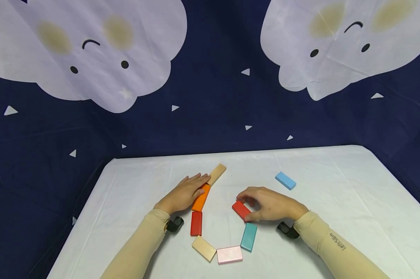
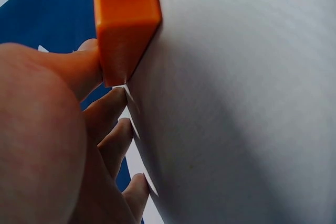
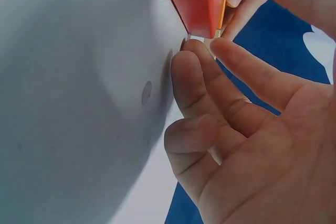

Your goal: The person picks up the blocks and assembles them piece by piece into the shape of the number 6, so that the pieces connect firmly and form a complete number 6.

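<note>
My left hand [image 1: 185,193] lies beside the orange block [image 1: 201,197], fingers extended, its thumb on that block and a fingertip at the natural wood block [image 1: 217,174] beyond. In the left wrist view the thumb meets the side of the orange block [image 2: 127,24]. With thumb and fingertips at opposite ends, my right hand [image 1: 271,203] pinches a red block [image 1: 241,210] above the teal block [image 1: 248,237]. The right wrist view shows this red block [image 3: 197,3] close up, the other fingers curved below it.
Another red block [image 1: 196,223], a second wood block [image 1: 204,248] and a pink block [image 1: 229,255] continue the curved row round to the teal one. A light blue block [image 1: 285,180] lies apart at the back right of the white table [image 1: 353,186]. Behind hangs a dark blue cloth [image 1: 217,128].
</note>
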Action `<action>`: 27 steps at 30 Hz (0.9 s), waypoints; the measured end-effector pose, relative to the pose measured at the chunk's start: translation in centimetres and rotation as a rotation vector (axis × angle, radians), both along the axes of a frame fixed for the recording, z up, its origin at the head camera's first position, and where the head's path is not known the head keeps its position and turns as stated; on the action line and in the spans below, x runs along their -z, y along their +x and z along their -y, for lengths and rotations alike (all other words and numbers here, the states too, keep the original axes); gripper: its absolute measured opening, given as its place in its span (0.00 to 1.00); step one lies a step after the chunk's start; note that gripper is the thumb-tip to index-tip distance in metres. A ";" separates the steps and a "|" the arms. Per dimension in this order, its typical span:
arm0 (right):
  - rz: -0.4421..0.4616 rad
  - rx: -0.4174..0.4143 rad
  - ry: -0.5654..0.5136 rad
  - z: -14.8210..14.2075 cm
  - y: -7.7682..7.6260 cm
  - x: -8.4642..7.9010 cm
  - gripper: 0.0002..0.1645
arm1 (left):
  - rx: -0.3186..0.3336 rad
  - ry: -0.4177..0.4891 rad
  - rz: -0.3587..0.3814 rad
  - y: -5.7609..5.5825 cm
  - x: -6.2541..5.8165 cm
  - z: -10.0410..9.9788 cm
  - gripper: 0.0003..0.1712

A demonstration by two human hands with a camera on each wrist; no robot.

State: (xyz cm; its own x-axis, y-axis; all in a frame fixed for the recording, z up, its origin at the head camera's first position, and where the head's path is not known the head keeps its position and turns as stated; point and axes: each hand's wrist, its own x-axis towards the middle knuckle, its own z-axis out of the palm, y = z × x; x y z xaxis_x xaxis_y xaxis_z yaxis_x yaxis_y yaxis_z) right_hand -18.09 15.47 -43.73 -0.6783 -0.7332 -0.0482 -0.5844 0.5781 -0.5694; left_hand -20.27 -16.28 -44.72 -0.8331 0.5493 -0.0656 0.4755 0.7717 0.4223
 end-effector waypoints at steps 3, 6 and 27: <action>0.006 -0.004 -0.001 -0.1 -0.1 -0.1 0.30 | 0.000 0.000 0.001 0.0 0.0 0.0 0.30; 0.014 -0.008 0.001 -0.2 -0.1 -0.1 0.29 | -0.001 0.001 0.002 0.0 -0.1 0.0 0.30; 0.021 -0.030 -0.028 -0.5 -0.2 0.4 0.31 | 0.005 0.017 0.005 -0.2 0.1 0.0 0.30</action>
State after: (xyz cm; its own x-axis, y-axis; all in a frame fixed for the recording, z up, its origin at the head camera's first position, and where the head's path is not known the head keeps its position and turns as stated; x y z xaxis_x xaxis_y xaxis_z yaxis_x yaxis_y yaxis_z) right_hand -18.29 15.94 -44.13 -0.6550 -0.7545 -0.0409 -0.5893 0.5439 -0.5975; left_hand -20.44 -16.27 -44.83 -0.8299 0.5546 -0.0599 0.4776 0.7619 0.4375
